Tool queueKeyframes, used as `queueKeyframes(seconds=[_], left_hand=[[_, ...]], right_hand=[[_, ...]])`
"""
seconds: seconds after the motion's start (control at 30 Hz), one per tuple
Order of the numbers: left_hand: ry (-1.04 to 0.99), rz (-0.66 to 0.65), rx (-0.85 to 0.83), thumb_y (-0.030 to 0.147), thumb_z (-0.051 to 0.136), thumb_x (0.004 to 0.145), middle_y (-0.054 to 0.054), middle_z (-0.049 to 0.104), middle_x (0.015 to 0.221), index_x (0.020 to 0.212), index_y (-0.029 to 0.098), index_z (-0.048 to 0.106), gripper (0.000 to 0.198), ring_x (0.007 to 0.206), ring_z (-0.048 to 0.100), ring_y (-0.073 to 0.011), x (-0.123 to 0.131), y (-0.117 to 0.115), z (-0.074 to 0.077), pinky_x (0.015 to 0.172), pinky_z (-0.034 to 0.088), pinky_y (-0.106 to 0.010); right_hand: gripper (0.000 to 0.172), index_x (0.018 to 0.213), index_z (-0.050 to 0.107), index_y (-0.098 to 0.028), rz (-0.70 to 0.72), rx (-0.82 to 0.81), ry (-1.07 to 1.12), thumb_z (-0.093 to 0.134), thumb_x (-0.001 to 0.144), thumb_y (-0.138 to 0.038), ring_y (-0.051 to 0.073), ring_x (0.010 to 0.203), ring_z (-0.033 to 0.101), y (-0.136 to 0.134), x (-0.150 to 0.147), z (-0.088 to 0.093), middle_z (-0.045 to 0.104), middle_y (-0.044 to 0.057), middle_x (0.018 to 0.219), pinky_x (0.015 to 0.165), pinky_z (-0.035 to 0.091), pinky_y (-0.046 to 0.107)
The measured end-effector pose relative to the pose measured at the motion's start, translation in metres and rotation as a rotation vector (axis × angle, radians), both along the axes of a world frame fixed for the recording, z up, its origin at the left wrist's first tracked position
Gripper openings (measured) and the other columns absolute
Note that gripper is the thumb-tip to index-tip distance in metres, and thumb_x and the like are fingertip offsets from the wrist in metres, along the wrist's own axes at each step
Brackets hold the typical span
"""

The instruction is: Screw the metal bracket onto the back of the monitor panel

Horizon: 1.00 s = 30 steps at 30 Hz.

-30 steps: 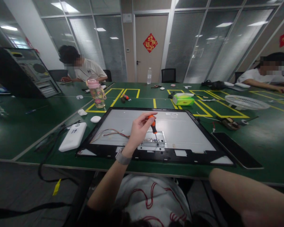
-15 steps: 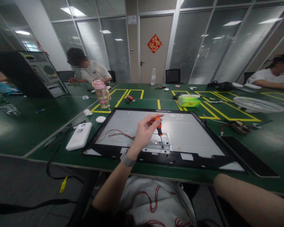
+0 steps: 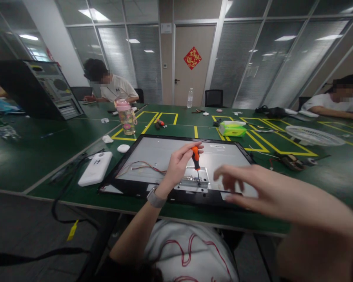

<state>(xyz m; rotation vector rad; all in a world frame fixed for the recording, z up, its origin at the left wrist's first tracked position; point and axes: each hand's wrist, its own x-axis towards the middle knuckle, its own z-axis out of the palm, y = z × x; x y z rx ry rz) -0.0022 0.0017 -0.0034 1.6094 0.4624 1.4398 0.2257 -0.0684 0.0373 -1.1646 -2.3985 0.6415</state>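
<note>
My left hand [image 3: 181,158] grips an orange and black screwdriver [image 3: 195,156] by the handle top, with its shaft pointing down. The tip meets a small metal bracket [image 3: 204,178] on the back of a flat display panel [image 3: 153,150], which lies on the table. Over the panel's right part hangs my right hand [image 3: 241,182], a little blurred, its fingers apart and curved with nothing in them. It is close to the screwdriver but does not touch it. Thin coloured wires [image 3: 147,164] run across the panel to the left of the bracket.
Left of the panel lie a white power bank [image 3: 95,168] and a white round case [image 3: 123,148]. Behind stand a pink-lidded bottle [image 3: 126,119] and a green packet [image 3: 232,128]. A computer case [image 3: 51,90] is at far left. Two people sit across the table.
My right hand has come in from the lower right and now hovers over the panel. The left hand still holds the screwdriver at the bracket.
</note>
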Motion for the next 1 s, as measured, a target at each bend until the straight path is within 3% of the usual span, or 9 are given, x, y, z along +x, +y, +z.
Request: queueKeyframes(seconds=[0.07, 0.17, 0.27, 0.37, 0.47, 0.6, 0.7, 0.87, 1.0], left_hand=[[-0.003, -0.011, -0.004, 0.029, 0.049, 0.093, -0.009, 0.069, 0.104, 0.115, 0.019, 0.066, 0.030, 0.093, 0.065, -0.0182, 0.000, 0.000, 0.000, 0.090, 0.050, -0.034], [0.010, 0.026, 0.034, 0.029, 0.059, 0.088, -0.007, 0.065, 0.099, 0.107, 0.020, 0.070, 0.023, 0.090, 0.062, -0.0161, 0.001, 0.000, 0.000, 0.082, 0.051, -0.029], [0.018, 0.116, 0.098, 0.027, 0.067, 0.082, -0.004, 0.058, 0.091, 0.093, 0.021, 0.073, 0.014, 0.087, 0.058, -0.0140, 0.001, 0.001, 0.000, 0.075, 0.049, -0.024], [0.080, 0.133, 0.099, 0.029, 0.057, 0.089, -0.006, 0.058, 0.099, 0.104, 0.022, 0.072, 0.022, 0.092, 0.058, -0.0152, 0.000, 0.001, 0.000, 0.081, 0.049, -0.026], [0.092, 0.065, 0.097, 0.030, 0.048, 0.094, -0.007, 0.061, 0.097, 0.114, 0.021, 0.068, 0.030, 0.090, 0.060, -0.0152, -0.002, 0.001, 0.000, 0.085, 0.048, -0.029], [0.056, 0.155, 0.087, 0.030, 0.064, 0.084, -0.004, 0.058, 0.088, 0.096, 0.020, 0.072, 0.017, 0.078, 0.057, -0.0121, 0.001, 0.001, 0.001, 0.071, 0.049, -0.023], [0.030, 0.165, 0.085, 0.029, 0.070, 0.079, -0.003, 0.057, 0.088, 0.090, 0.020, 0.073, 0.015, 0.080, 0.057, -0.0119, 0.002, 0.001, 0.001, 0.071, 0.049, -0.022], [0.009, -0.051, -0.028, 0.031, 0.050, 0.092, -0.006, 0.066, 0.096, 0.116, 0.021, 0.065, 0.030, 0.085, 0.064, -0.0155, -0.001, 0.003, -0.002, 0.080, 0.051, -0.030], [-0.009, -0.124, -0.072, 0.031, 0.050, 0.092, -0.010, 0.067, 0.107, 0.122, 0.020, 0.062, 0.034, 0.094, 0.065, -0.0185, -0.002, 0.003, -0.003, 0.086, 0.050, -0.032]], right_hand=[[0.046, 0.114, 0.061, -0.028, 0.012, 0.007, -0.051, 0.074, 0.074, -0.047, 0.027, 0.096, 0.060, 0.039, -0.008, -0.004, 0.063, 0.006, 0.107, 0.084, 0.050, 0.041], [0.083, 0.129, 0.051, -0.023, 0.052, -0.056, -0.057, 0.081, 0.059, -0.055, 0.032, 0.115, 0.051, 0.094, -0.011, -0.035, 0.053, 0.011, 0.126, 0.098, 0.043, 0.047], [0.078, 0.123, 0.056, -0.020, 0.158, -0.132, -0.018, 0.077, 0.061, -0.062, 0.031, 0.122, 0.045, 0.119, -0.003, -0.069, 0.051, 0.011, 0.128, 0.107, 0.034, 0.048], [0.071, 0.120, 0.058, -0.023, 0.250, -0.157, 0.041, 0.074, 0.064, -0.063, 0.028, 0.123, 0.045, 0.119, 0.004, -0.083, 0.050, 0.009, 0.131, 0.107, 0.033, 0.044], [0.069, 0.115, 0.058, -0.023, 0.211, -0.137, 0.045, 0.076, 0.062, -0.063, 0.027, 0.122, 0.045, 0.113, 0.002, -0.081, 0.052, 0.008, 0.127, 0.107, 0.033, 0.042], [0.068, 0.111, 0.057, -0.023, 0.166, -0.134, 0.040, 0.078, 0.060, -0.062, 0.027, 0.118, 0.046, 0.110, -0.004, -0.080, 0.052, 0.007, 0.124, 0.105, 0.036, 0.041], [0.070, 0.111, 0.056, -0.023, 0.163, -0.146, 0.040, 0.078, 0.058, -0.063, 0.027, 0.119, 0.046, 0.109, -0.005, -0.081, 0.052, 0.007, 0.124, 0.105, 0.035, 0.042], [0.069, 0.109, 0.055, -0.022, 0.167, -0.159, 0.033, 0.077, 0.059, -0.064, 0.027, 0.120, 0.045, 0.106, -0.005, -0.077, 0.052, 0.007, 0.125, 0.107, 0.034, 0.042], [0.067, 0.109, 0.055, -0.023, 0.155, -0.166, 0.028, 0.078, 0.060, -0.062, 0.027, 0.120, 0.045, 0.106, -0.006, -0.076, 0.052, 0.007, 0.126, 0.107, 0.034, 0.042]])
